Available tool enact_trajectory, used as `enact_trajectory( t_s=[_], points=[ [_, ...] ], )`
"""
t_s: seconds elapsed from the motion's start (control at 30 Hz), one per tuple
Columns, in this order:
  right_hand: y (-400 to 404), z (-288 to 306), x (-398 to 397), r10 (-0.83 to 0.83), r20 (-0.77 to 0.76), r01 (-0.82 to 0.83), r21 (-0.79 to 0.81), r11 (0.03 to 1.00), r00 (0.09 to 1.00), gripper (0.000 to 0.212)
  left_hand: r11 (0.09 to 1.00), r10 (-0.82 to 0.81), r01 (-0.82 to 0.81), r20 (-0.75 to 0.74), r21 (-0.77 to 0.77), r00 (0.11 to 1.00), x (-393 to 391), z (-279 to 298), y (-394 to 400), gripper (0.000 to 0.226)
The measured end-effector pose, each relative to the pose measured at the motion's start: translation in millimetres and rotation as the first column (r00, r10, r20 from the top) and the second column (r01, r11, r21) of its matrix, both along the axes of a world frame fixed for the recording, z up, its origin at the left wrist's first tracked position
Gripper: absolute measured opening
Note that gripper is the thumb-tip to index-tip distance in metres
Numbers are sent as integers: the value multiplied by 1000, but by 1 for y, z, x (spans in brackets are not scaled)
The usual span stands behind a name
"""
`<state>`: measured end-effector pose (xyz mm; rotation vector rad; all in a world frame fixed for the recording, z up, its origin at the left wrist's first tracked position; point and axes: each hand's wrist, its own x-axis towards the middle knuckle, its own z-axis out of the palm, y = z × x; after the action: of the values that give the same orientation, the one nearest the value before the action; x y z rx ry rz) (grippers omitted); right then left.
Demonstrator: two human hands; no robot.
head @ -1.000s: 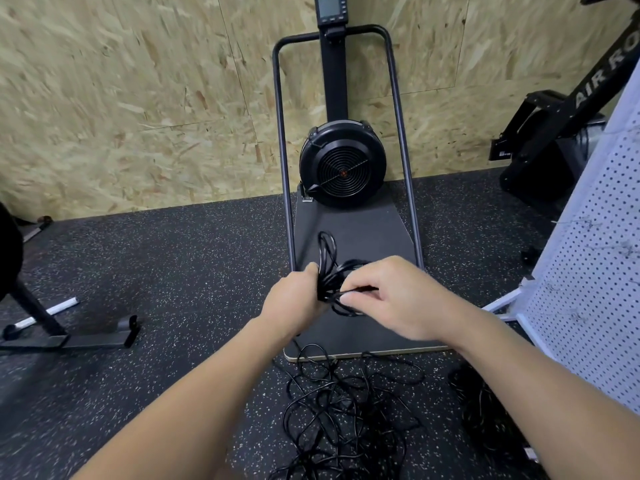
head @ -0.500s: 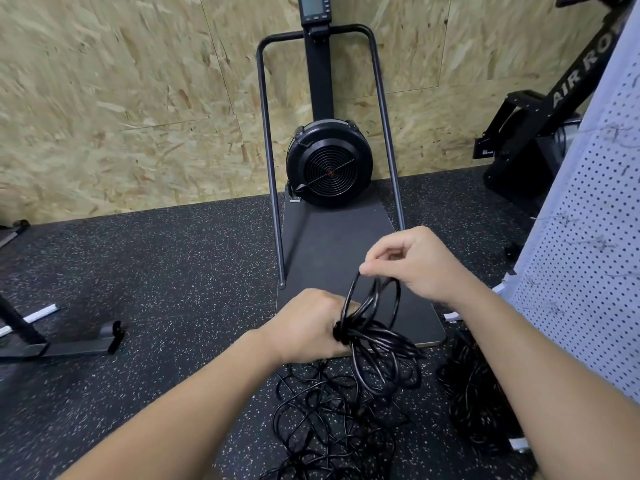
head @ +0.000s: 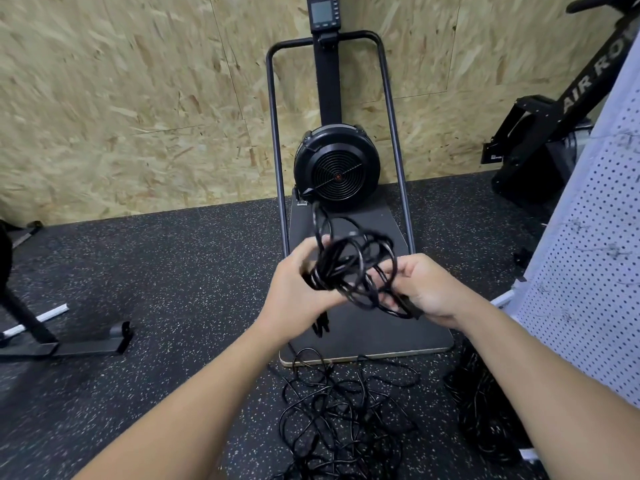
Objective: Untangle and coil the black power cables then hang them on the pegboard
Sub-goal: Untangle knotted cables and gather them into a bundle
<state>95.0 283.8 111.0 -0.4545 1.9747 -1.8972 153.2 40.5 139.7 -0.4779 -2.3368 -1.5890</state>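
Both hands gripping coiled black cable (head: pixel 349 268), tangled cables (head: pixel 343 414) on floor

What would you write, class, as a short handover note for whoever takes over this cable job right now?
Left hand: grip closed round the bunched loops of the black coiled power cable.
Right hand: pinching that coil's outer loops near a free end.
Done: one cable gathered into rough loops, not yet tied or hung.
Left: the tangled heap of black cables on the speckled floor and a second dark pile beside the white perforated pegboard, which stands at the right.
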Motion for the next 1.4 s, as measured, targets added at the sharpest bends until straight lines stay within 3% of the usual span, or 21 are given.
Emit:
enact_trajectory(
  t_s=[0.13, 0.33, 0.43, 0.5, 0.63, 0.83, 0.87, 0.93, 1.0, 1.03, 1.1, 1.27, 1.4],
  points=[
    [-19, 2, 12, 76, -28, -76, 16, 997, 997, 23, 967, 151, -155, 36, 203, 988, -10, -3, 4, 14],
    [-22, -11, 17, 52, 9, -53, 72, 996, 999, 17, 979, 167, -186, 199, 83, 966, -19, -14, -3, 10],
    [-20, -9, 15, -91, -89, 100, 103, 990, 992, 23, 983, 182, -184, 225, -9, 957, -23, -24, -7, 17],
    [-17, -4, 12, -171, -132, 177, 34, 984, 976, 13, 982, 189, -183, 222, -50, 956, -23, -27, -8, 19],
    [-17, 7, 7, -302, -163, 292, -81, 953, 939, 43, 975, 213, -196, 184, -107, 960, -22, -25, -4, 29],
    [-32, 20, 13, -215, 116, 245, -434, 867, 970, 62, 961, 238, -197, 220, -194, 946, -20, -28, 4, 43],
    [-32, 21, 15, -188, 77, 204, -397, 895, 979, 68, 951, 252, -205, 200, -231, 947, -20, -29, 4, 46],
    [-34, 21, 21, -235, -84, 223, -133, 966, 968, 68, 922, 259, -199, 145, -333, 955, -19, -32, 5, 57],
    [-39, 18, 26, -347, -251, 377, 83, 922, 904, 51, 907, 229, -158, 141, -391, 963, -15, -35, 8, 67],
    [-40, 18, 25, -375, -336, 433, 116, 894, 864, 39, 917, 194, -118, 165, -382, 967, -12, -36, 11, 68],
    [-34, 23, 21, -299, -453, 391, 124, 912, 840, 23, 957, 102, -30, 236, -289, 966, -8, -34, 14, 55],
    [-4, 42, 16, -31, -390, 137, 247, 959, 920, 35, 988, 73, -37, 245, -149, 967, -11, -25, 4, 21],
    [-6, 40, 17, -6, -498, 246, 417, 875, 867, 29, 985, 144, -127, 154, -113, 978, -10, -23, 2, 17]
  ],
)
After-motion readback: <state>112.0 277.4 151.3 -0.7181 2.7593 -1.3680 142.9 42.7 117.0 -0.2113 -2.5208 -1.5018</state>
